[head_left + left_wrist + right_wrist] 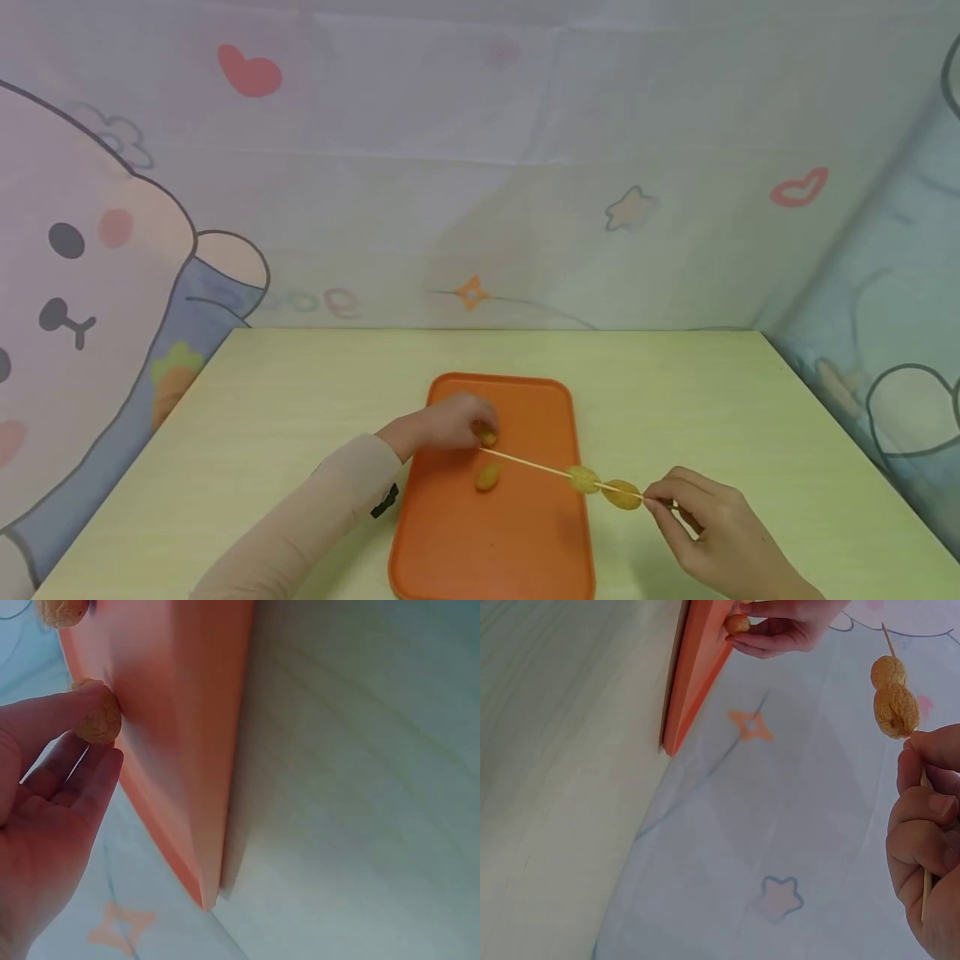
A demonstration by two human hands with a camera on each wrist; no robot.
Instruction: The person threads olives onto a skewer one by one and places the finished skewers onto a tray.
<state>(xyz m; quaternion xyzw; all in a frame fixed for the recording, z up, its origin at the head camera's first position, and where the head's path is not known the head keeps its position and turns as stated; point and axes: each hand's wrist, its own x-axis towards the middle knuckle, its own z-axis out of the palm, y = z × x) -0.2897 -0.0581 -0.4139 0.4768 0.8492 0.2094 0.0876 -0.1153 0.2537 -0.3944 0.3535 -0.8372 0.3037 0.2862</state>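
My right hand [716, 529] pinches a thin wooden skewer [525, 461] near its lower end, right of the tray. Two golden-brown, wrinkled food balls are threaded on it: one [622, 495] close to my fingertips, the other [582, 479] touching it farther up. The skewer's bare tip points left toward my left hand [452, 421]. Over the far part of the orange tray [517, 542], that hand holds a similar ball [101, 720] between thumb and fingers. Another loose ball [487, 477] lies on the tray nearer to me.
The tray lies lengthwise on a pale yellow-green table [675, 392]. Behind the table hangs a cloth backdrop [420, 167] with cartoon prints. A small black object [386, 502] shows by my left sleeve, near the tray's left edge.
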